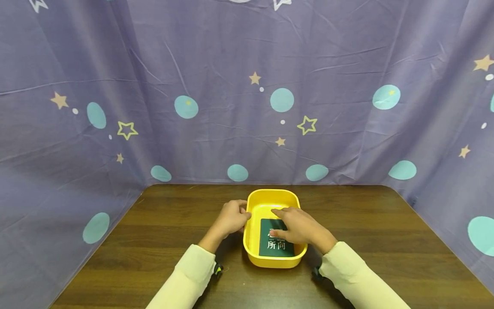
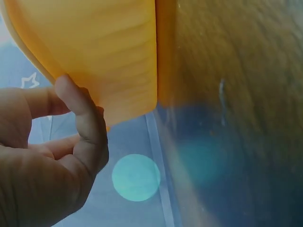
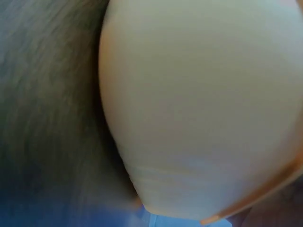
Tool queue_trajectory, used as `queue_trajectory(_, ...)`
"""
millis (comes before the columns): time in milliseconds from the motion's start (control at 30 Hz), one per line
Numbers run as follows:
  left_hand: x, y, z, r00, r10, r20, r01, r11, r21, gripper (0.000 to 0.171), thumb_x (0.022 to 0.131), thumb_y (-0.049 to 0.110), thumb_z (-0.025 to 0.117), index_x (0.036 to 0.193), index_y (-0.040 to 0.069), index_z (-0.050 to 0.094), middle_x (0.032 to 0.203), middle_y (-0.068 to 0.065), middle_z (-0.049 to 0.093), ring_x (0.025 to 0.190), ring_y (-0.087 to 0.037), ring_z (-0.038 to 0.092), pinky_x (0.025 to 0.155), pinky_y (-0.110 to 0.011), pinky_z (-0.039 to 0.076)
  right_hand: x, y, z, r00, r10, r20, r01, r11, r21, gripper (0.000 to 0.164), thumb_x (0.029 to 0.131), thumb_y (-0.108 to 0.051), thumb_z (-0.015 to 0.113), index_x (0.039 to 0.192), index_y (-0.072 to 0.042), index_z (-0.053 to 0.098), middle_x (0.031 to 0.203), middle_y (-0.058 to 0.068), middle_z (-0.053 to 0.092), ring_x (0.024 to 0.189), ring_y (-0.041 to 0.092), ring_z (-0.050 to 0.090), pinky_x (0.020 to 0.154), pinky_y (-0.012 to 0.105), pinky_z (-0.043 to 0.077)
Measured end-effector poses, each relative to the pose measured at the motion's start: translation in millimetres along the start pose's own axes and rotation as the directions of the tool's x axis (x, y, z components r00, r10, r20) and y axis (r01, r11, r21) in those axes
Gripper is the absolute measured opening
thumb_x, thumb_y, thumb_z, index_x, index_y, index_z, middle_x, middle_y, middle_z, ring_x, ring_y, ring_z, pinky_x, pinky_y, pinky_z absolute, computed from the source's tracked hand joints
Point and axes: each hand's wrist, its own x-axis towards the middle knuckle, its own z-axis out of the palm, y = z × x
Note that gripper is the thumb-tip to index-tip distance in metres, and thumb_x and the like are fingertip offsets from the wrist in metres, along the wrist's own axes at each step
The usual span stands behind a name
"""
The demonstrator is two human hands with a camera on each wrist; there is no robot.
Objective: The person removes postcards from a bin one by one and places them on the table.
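Note:
A yellow plastic basin [image 1: 272, 262] stands on the table, its rim rounded at the corners. Inside, on its floor, lies a dark green book [image 1: 270, 249] with white characters on the cover. My left hand [image 1: 233, 216] grips the basin's left rim between thumb and fingers; the left wrist view shows those fingers [image 2: 90, 118] bent against the outer wall. Reaching over the right rim, my right hand [image 1: 302, 227] has its fingers spread above the basin, the thumb over the book and covering part of the cover. In the right wrist view the basin's outer wall [image 3: 199, 104] hides most of that hand.
The dark brown wooden table [image 1: 173, 223] extends around the basin on every side. A purple curtain [image 1: 216, 146] with stars and blue dots hangs behind its far edge and along both sides.

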Motion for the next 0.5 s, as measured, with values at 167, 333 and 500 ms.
queue_trajectory(167,1.3,-0.5,0.4,1.0,-0.011,-0.001,0.011,1.0,-0.023,0.046,0.087,0.001,0.061,0.131,-0.011,0.051,0.074,-0.008,0.059,0.045,-0.021,0.061,0.049,-0.043,0.058,1.0,-0.4,5.7,1.0,-0.001,0.015,0.003,0.994,-0.112,0.077,0.086,-0.066,0.059,0.135,-0.006,0.056,0.12,0.01,0.064,0.109,0.024,0.058,0.099,0.045,0.044)
queue_trajectory(333,2.7,-1.1,0.4,1.0,-0.011,0.004,0.011,1.0,-0.026,0.046,0.089,0.001,0.062,0.132,-0.01,0.051,0.076,-0.009,0.058,0.046,-0.021,0.061,0.05,-0.044,0.058,0.9,-4.5,6.6,0.997,0.027,0.075,-0.013,0.983,-0.183,0.094,0.077,-0.082,0.051,0.137,-0.01,0.055,0.117,0.007,0.067,0.106,0.018,0.06,0.103,0.046,0.038)
queue_trajectory(500,1.9,-1.7,0.1,1.0,0.0,0.012,0.001,0.999,-0.038,0.045,0.089,0.0,0.062,0.132,-0.01,0.051,0.078,-0.011,0.058,0.051,-0.03,0.064,0.05,-0.044,0.058,-0.3,-7.8,6.7,0.991,0.05,0.125,-0.022,0.976,-0.216,0.104,0.068,-0.088,0.054,0.14,-0.013,0.052,0.124,0.006,0.063,0.109,0.023,0.058,0.101,0.046,0.037)
